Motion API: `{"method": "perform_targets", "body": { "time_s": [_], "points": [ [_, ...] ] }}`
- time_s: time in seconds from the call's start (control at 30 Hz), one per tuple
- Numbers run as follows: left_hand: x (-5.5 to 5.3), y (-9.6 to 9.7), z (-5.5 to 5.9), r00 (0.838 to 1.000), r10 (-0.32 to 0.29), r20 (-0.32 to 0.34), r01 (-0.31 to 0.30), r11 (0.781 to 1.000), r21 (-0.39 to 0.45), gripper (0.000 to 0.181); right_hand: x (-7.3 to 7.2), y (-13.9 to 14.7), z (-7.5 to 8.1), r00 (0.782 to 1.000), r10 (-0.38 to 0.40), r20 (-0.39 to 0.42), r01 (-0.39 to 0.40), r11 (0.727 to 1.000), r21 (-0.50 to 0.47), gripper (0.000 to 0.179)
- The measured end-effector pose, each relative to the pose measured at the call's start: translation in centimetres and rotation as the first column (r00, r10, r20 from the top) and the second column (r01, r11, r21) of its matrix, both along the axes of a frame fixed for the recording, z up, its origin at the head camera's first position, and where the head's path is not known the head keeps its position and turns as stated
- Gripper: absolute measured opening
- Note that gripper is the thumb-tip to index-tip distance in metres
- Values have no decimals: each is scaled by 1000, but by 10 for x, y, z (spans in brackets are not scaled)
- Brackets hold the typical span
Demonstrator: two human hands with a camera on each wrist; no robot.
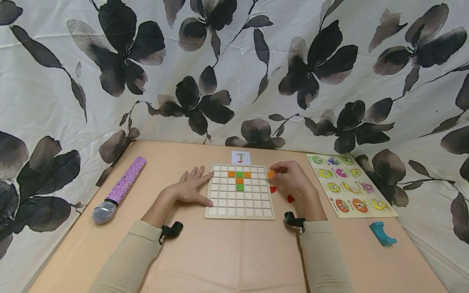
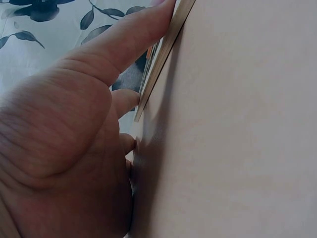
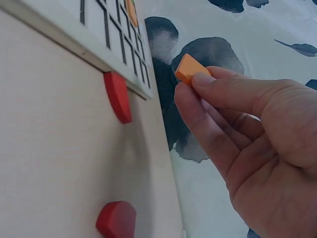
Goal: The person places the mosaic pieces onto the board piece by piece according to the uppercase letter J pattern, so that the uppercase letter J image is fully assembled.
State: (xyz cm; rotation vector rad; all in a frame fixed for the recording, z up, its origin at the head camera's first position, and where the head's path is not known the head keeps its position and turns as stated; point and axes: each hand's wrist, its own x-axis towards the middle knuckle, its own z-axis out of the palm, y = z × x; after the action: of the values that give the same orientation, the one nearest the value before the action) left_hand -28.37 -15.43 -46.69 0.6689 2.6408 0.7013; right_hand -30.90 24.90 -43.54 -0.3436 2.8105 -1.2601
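Note:
A white gridded board [image 1: 222,199] lies flat on the table, with several orange and green square tiles [image 1: 239,187] set in its upper middle cells. My left hand [image 1: 187,189] rests at its left edge, fingers spread, thumb and a fingertip touching the rim. Beyond the board's right edge, my right hand [image 1: 294,178] pinches a small orange block [image 3: 189,69] between thumb and fingers, raised above the table in the right wrist view. Below that hand are two red pieces: one red piece [image 3: 118,96] by the board's edge, another red piece [image 3: 116,219] farther out.
A small printed card [image 1: 235,159] lies behind the board. To the right are a sheet of cartoon fruit pictures [image 1: 351,187] and a teal curved block [image 1: 382,233]. A glittery purple microphone [image 1: 122,187] lies at the left. Floral cloth [image 1: 253,73] hangs behind the table.

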Motion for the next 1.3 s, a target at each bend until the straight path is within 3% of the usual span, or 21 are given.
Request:
{"method": "perform_targets", "body": {
  "time_s": [0.27,0.4,0.63,1.07,1.3],
  "points": [
    [-3,-3,-8,1000,-15,-14,16,998,58,123,-1,-3,6,999,40,-30,-40,999,-13,32],
    [-2,-1,-4,1000,-6,-5,6,999,41,123,-1,-6,8,998,56,-24,-56,998,-29,33],
    [-5,-2,-10,1000,15,-14,-14,1000,6,122,2,-12,12,997,83,-5,-83,994,-71,32],
    [-1,0,1,1000,-7,-3,7,1000,-25,119,4,-24,10,991,136,15,-135,989,-54,25],
    [0,-2,-2,1000,-14,-6,14,1000,23,120,7,-31,9,986,165,-7,-165,986,-35,24]
  ]
}}
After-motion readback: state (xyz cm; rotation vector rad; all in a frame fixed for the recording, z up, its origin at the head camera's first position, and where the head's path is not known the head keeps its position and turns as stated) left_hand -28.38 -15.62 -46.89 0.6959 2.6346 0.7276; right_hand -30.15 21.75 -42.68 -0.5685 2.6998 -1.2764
